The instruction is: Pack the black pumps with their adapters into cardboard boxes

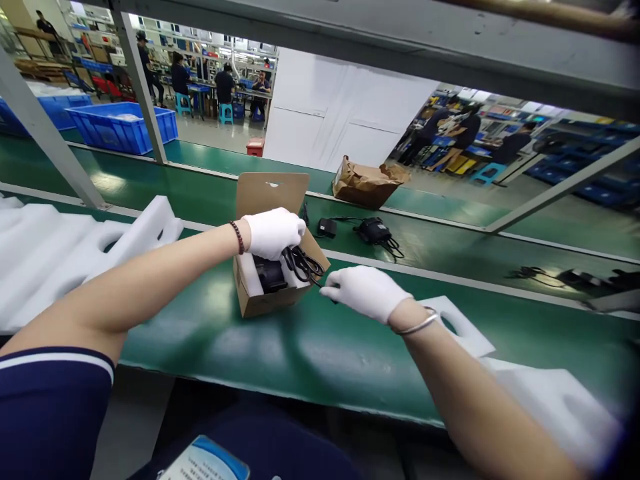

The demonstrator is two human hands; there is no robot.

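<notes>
An open cardboard box [265,305] stands on the green bench with its lid raised. Inside it, a black device [271,275] sits beside white foam [249,273]. My left hand [274,232], in a white glove, is over the box, closed on a bundled black cable [303,264]. To the right of the box is my right hand [367,292], also gloved, its thumb and fingers pinched at the cable's loose end; the tip is mostly hidden. The lower part of the device is out of sight in the box.
White foam pieces [40,253] are piled at left, and another foam piece [453,323] lies at right. Behind the box are a black adapter [327,228], a bundled adapter [375,231] and a brown paper-lined carton [365,183]. A blue bin [117,130] stands farther back.
</notes>
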